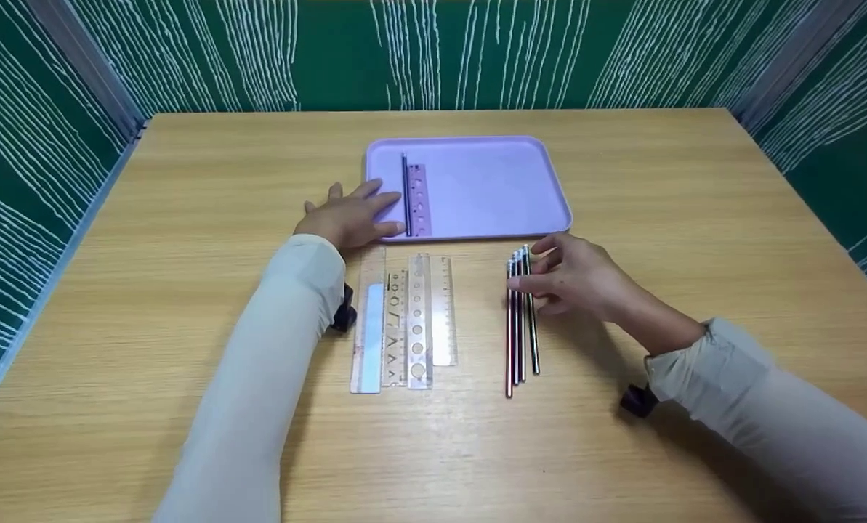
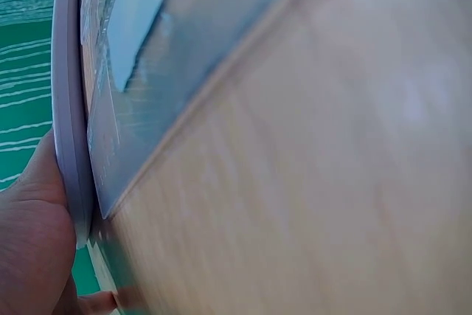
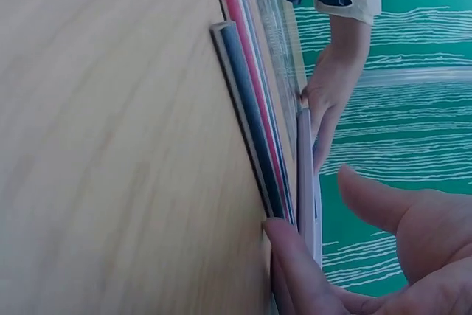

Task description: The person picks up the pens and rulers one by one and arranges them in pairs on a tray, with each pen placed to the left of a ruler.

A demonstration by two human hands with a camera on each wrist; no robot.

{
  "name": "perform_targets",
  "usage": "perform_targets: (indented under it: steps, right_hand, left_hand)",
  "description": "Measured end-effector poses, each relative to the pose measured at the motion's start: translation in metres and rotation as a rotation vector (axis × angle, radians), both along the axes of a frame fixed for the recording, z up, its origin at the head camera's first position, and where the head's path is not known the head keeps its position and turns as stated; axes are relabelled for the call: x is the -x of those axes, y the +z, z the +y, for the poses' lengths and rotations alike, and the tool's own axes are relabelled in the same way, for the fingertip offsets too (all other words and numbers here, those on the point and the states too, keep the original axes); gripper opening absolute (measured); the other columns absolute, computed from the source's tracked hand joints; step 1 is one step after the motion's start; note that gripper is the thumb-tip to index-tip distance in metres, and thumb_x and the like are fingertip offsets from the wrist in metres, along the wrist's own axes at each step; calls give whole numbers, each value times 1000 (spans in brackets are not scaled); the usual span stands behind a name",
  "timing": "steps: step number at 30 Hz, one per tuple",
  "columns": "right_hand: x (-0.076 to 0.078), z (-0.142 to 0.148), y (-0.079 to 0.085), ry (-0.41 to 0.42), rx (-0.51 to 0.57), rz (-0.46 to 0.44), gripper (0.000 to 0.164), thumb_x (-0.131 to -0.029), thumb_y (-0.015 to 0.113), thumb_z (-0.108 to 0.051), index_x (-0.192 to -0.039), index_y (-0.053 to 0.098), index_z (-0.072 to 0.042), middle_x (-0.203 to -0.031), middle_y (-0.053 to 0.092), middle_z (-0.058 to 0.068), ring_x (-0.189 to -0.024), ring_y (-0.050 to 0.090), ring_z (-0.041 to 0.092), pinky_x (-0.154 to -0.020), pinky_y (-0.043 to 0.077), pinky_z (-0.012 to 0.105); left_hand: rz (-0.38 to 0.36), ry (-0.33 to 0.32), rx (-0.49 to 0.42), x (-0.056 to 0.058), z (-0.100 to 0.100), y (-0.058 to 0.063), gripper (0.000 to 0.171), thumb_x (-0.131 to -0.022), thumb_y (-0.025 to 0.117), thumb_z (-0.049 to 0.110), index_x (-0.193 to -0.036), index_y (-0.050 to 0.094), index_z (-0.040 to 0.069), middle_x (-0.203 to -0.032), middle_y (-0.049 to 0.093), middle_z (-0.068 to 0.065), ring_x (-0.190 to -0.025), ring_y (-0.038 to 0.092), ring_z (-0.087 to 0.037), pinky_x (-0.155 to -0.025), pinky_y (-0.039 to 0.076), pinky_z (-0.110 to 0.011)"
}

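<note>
My left hand [image 1: 349,216] lies over the left rim of a purple tray [image 1: 495,189], fingers spread and thumb beside the lower end of a dark pencil [image 1: 406,195]. That pencil stands lengthwise in the tray against a purple stencil ruler [image 1: 420,207]. In front of the tray, my right hand [image 1: 575,276] is at the upper ends of several pencils [image 1: 517,327] lying side by side. One finger touches the nearest dark pencil [image 3: 251,119] in the right wrist view, while the thumb stands apart. The left wrist view has the left hand [image 2: 33,248] against the tray's edge.
Several clear rulers [image 1: 418,327] lie side by side between the two arms, one with a pale blue strip [image 1: 372,334]. The wooden table [image 1: 186,290] ends at green walls [image 1: 346,58] with white streaks at the back and sides.
</note>
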State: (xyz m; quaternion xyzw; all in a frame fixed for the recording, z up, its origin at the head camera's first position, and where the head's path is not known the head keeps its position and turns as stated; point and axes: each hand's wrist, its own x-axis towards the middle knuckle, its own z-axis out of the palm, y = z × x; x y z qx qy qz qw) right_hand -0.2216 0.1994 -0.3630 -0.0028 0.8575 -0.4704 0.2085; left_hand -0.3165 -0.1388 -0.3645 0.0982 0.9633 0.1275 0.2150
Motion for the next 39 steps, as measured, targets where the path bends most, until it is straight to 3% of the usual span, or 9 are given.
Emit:
perform_targets:
  steps: [13, 22, 29, 39]
  right_hand:
    - [-7, -10, -7, -3, -51, 66, 86, -69, 95, -8, -138, 45, 2, -115, 59, 16, -88, 69, 21, -71, 66, 37]
    - [-10, -10, -5, 20, -121, 107, 82, -70, 95, -13, -137, 50, 1, -120, 65, 15, -95, 65, 20, -71, 64, 30]
    - [-15, -12, -4, -12, -11, 42, 80, -73, 89, -1, -141, 47, 3, -122, 59, 17, -87, 67, 16, -74, 66, 36]
    - [-16, -8, -9, -21, 26, 34, 78, -75, 88, 1, -142, 47, 4, -119, 58, 18, -90, 69, 19, -76, 65, 35]
  left_hand:
    - [0, -6, -9, 1, 1, -3, 70, -97, 42, 73, -159, 16, 53, -173, -5, 16, -157, -13, -45, -116, -5, -80]
    - [-15, 10, -19, 1, -1, -3, 71, -96, 43, 74, -159, 15, 54, -172, -6, 17, -157, -16, -44, -116, -8, -80]
    - [-6, -2, -9, 2, -1, -2, 71, -97, 41, 73, -160, 15, 53, -173, -6, 16, -156, -16, -45, -115, -7, -81]
    - [-23, 18, -24, 0, 0, -1, 70, -97, 43, 72, -159, 16, 54, -172, -6, 18, -157, -16, -42, -117, -8, -78]
